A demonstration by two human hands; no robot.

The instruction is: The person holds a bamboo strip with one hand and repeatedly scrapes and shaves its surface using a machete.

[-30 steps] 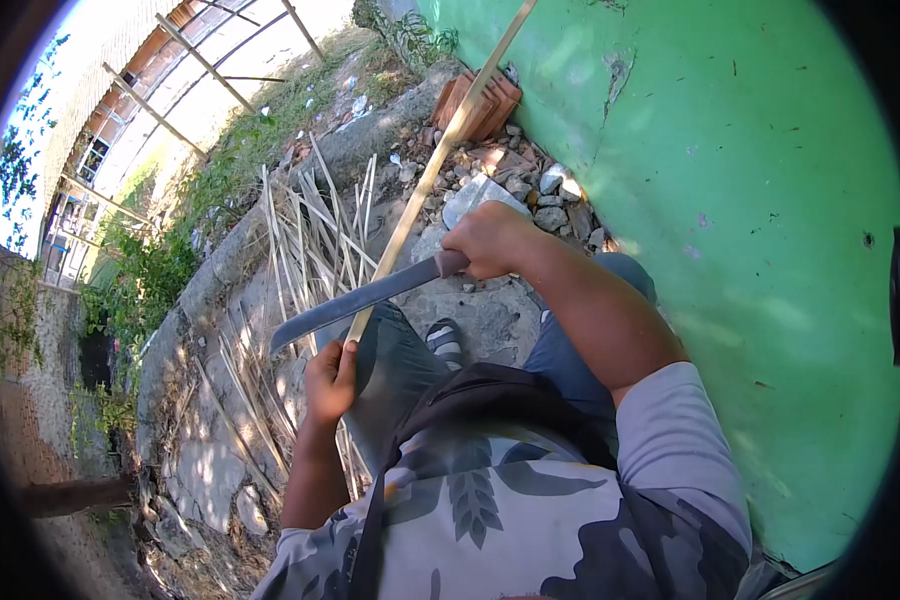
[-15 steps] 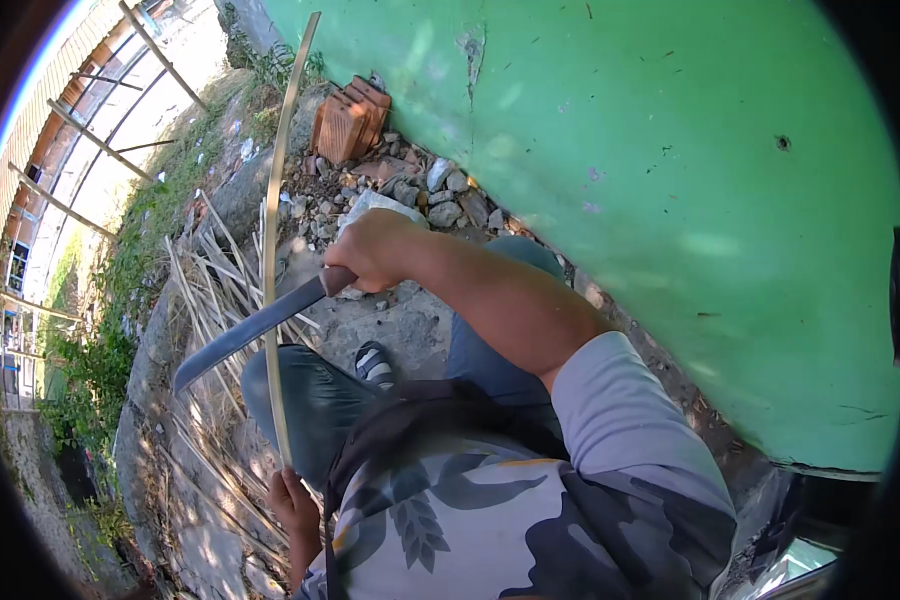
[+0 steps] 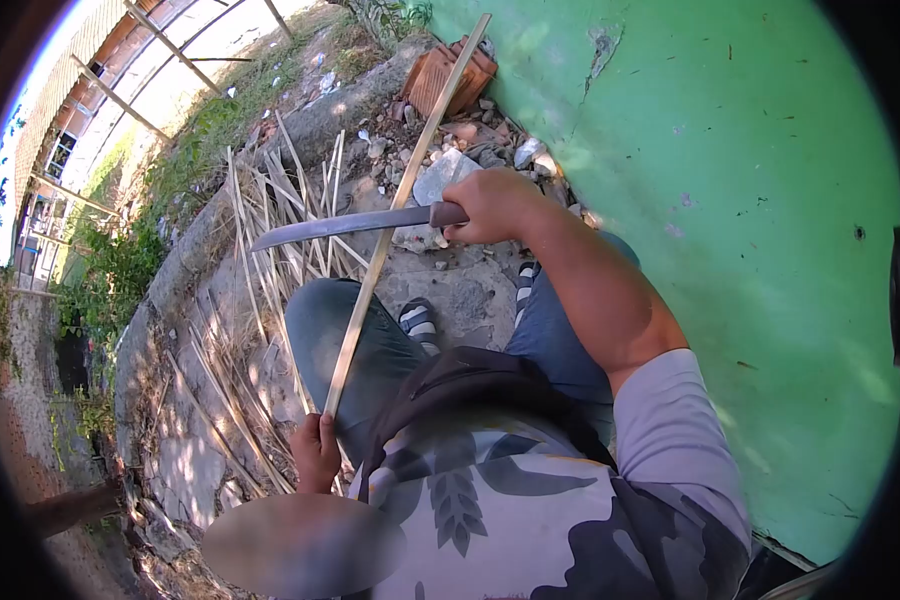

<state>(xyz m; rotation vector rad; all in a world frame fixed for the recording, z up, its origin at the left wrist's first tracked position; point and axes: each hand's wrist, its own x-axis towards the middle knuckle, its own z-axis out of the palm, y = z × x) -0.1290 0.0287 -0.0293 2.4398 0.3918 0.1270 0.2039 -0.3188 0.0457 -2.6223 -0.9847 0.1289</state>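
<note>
Strip: pale, long, narrow, near-straight; lower end in left hand, slants up-right over the left knee. Machete: grey blade, brown handle in right hand, tip left, blade crosses above strip; contact unclear.

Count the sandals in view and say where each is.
2. The left sandal shows beside the left trouser leg, the right sandal beside the right trouser leg; both are partly hidden.

Patterned grey-and-white shirt, blue trousers, striped dark sandals.
</note>
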